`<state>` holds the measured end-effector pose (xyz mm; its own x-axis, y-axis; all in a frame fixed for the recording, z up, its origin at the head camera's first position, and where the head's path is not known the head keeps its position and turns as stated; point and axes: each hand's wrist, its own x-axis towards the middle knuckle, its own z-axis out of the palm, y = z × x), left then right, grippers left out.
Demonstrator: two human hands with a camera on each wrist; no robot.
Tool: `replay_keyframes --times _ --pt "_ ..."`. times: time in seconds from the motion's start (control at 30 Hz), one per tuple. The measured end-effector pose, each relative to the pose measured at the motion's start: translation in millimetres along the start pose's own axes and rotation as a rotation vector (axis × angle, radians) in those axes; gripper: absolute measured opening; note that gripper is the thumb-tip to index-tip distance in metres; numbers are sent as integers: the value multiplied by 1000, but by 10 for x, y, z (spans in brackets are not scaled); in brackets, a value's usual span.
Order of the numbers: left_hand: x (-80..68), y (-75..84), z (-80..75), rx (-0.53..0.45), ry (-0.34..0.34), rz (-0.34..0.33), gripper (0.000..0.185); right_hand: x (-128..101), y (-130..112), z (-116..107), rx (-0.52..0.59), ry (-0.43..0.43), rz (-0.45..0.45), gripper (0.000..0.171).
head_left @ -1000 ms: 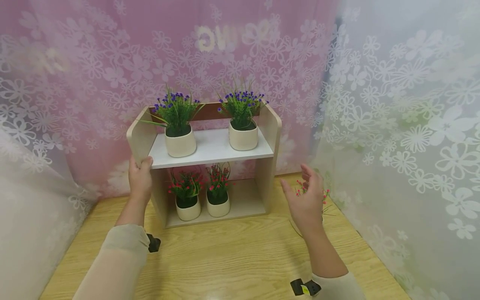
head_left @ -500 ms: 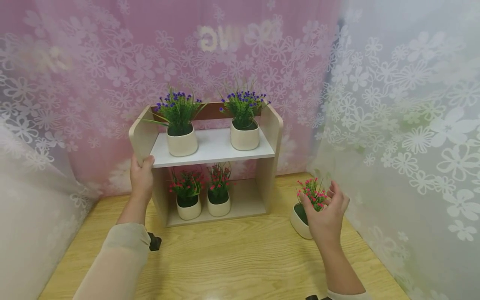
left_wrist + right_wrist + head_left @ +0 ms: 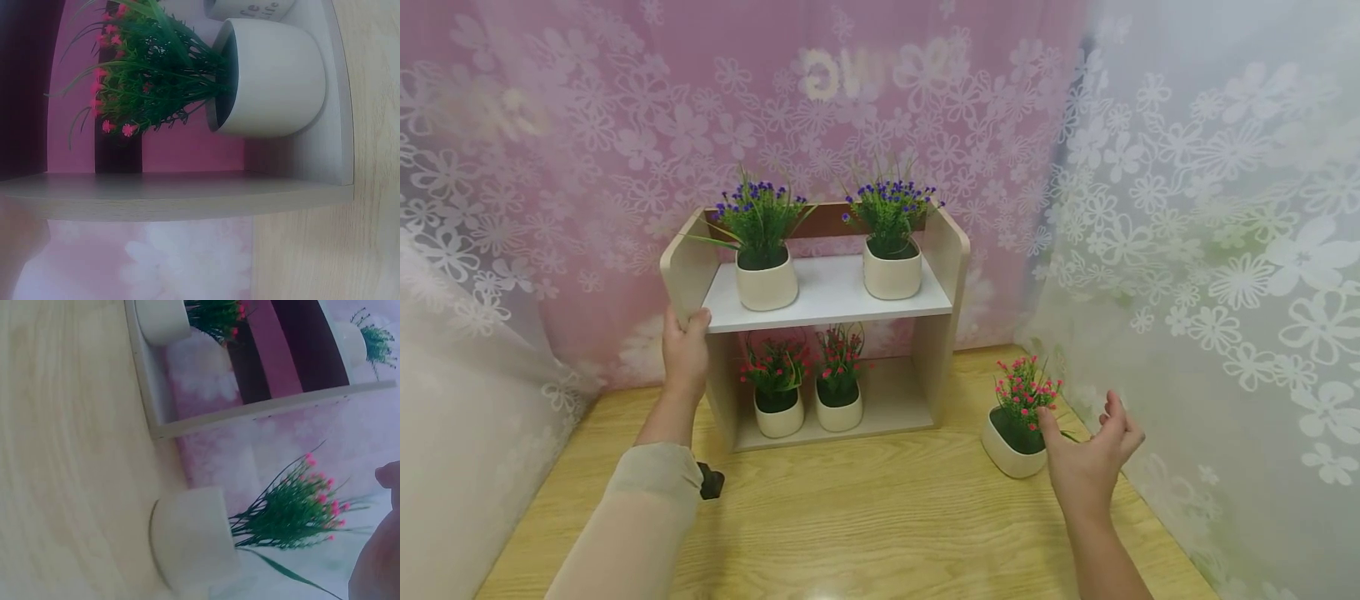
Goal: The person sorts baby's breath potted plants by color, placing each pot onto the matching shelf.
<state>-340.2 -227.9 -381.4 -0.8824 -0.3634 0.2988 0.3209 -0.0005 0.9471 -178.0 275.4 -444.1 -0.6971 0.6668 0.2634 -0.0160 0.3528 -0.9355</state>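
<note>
A small wooden two-tier shelf stands on the table. My left hand grips its left side panel at the upper shelf's edge. Two white pots with purple flowers sit on the upper board. Two white pots with red flowers stand on the lower board, one of them close in the left wrist view. A third red-flowered pot stands on the table right of the shelf. My right hand hovers open just right of it, fingers spread, touching nothing.
The wooden table is enclosed by sheer flower-patterned curtains: pink behind, white on the right and left. The right curtain hangs close behind my right hand.
My right hand has moved right and down, away from the front of the lone red-flowered pot, which now shows fully. The left hand keeps its grip on the shelf.
</note>
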Motion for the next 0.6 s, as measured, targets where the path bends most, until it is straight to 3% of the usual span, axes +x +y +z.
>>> replay_keyframes --times 0.17,0.43,0.6 --pt "-1 3 1 -10 -6 0 44 52 155 -56 5 8 81 109" --pt "-5 2 7 -22 -5 25 46 121 383 -155 118 84 165 76" --pt "-13 -3 -3 -11 -8 25 46 143 446 -181 211 57 263 67"
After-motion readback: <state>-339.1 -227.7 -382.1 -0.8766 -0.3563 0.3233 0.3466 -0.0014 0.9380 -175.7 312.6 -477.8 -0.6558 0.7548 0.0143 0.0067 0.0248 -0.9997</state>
